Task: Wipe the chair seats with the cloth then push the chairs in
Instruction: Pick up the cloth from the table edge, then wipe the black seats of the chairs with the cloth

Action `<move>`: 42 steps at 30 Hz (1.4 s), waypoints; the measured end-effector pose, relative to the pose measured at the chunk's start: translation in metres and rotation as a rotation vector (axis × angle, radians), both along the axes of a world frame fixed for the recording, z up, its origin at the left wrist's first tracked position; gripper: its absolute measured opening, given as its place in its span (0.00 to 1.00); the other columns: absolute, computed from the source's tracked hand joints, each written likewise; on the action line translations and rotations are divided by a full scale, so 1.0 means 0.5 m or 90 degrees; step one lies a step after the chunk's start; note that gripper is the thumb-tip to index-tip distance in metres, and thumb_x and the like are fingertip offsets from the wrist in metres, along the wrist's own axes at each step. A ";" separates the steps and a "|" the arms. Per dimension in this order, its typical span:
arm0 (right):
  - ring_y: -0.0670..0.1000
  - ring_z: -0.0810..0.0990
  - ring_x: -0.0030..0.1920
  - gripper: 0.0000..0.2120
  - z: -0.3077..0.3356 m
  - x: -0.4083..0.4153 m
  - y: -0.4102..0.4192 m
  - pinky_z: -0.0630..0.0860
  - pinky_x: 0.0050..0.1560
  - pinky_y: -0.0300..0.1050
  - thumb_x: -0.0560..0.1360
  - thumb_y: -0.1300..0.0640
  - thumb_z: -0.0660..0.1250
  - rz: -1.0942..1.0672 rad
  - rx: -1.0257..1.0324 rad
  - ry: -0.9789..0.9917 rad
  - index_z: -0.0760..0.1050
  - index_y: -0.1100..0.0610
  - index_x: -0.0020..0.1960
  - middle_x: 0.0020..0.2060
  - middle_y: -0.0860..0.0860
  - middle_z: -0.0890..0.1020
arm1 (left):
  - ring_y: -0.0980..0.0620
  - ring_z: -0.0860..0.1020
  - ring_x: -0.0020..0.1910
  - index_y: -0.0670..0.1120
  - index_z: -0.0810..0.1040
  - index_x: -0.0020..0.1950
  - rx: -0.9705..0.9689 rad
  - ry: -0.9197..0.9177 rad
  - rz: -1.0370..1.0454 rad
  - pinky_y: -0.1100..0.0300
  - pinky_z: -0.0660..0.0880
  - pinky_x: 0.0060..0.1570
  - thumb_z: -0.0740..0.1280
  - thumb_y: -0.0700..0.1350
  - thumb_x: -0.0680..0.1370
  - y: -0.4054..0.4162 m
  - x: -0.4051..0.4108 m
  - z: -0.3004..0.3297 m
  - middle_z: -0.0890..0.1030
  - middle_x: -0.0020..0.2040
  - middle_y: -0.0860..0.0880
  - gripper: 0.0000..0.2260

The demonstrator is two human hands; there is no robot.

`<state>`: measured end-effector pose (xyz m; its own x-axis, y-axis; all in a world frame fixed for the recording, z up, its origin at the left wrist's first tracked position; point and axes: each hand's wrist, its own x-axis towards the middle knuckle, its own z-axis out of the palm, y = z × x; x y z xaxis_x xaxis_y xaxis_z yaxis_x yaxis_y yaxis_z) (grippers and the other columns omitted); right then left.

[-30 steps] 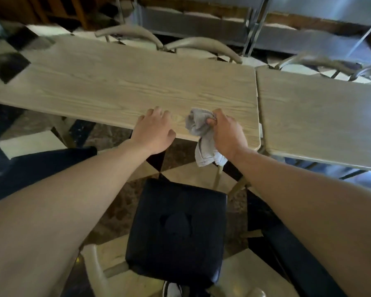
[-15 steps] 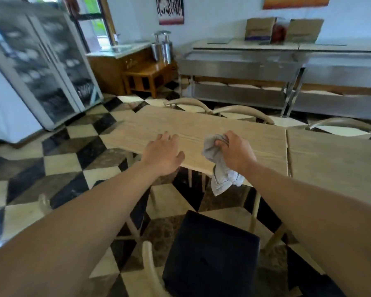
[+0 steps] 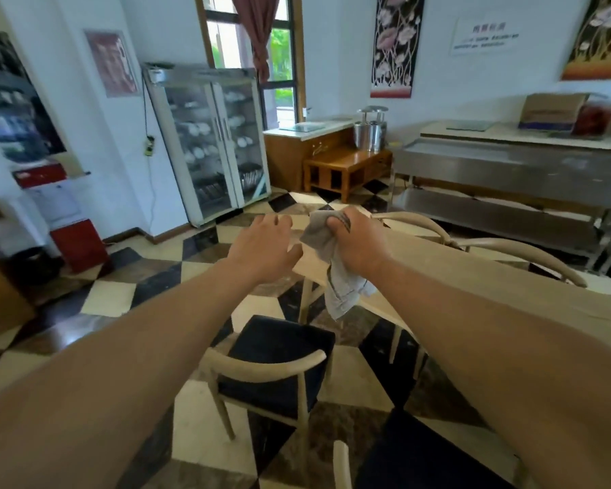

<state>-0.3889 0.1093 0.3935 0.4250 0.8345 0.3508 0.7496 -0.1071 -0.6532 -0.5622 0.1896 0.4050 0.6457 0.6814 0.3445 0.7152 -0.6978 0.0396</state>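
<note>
My right hand (image 3: 358, 241) is stretched out in front of me, shut on a grey cloth (image 3: 336, 273) that hangs down from the fist. Beside it, my left hand (image 3: 265, 247) is open with fingers spread and holds nothing. Below both hands stands a pale wooden chair with a black seat (image 3: 279, 351), pulled out from the light wooden table (image 3: 473, 287). A second black seat (image 3: 413, 457) shows at the bottom right. Both hands are well above the seats and touch neither.
Two more pale chairs (image 3: 515, 252) stand at the table's far side. A glass-door cabinet (image 3: 212, 142) stands at the back left, a steel counter (image 3: 508, 174) at the back right, a low wooden table (image 3: 346, 167) between them. The floor is checkered tile.
The view has swung up and to the left, from looking down at the tabletop to looking across the room. Both hands have lifted off the table edge; the cloth stays in my right hand.
</note>
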 end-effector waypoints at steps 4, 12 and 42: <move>0.50 0.77 0.44 0.15 -0.031 -0.072 0.143 0.68 0.41 0.45 0.84 0.43 0.58 0.015 -0.031 -0.038 0.74 0.52 0.59 0.46 0.51 0.80 | 0.42 0.73 0.66 0.47 0.70 0.71 -0.014 -0.013 0.050 0.45 0.74 0.59 0.64 0.58 0.79 0.143 -0.100 -0.016 0.74 0.68 0.43 0.24; 0.58 0.78 0.45 0.14 -0.177 -0.140 0.344 0.75 0.48 0.56 0.85 0.46 0.58 0.001 -0.138 -0.036 0.71 0.56 0.51 0.44 0.57 0.79 | 0.40 0.72 0.65 0.45 0.69 0.71 -0.150 -0.004 0.042 0.42 0.74 0.61 0.62 0.57 0.81 0.344 -0.167 -0.169 0.73 0.67 0.41 0.23; 0.65 0.78 0.56 0.18 -1.134 0.202 0.732 0.70 0.48 0.51 0.87 0.46 0.50 -0.331 -0.572 0.243 0.64 0.56 0.70 0.60 0.63 0.76 | 0.41 0.73 0.63 0.45 0.69 0.71 -0.475 0.253 -0.061 0.44 0.75 0.58 0.62 0.53 0.82 0.956 0.154 -1.058 0.73 0.66 0.42 0.21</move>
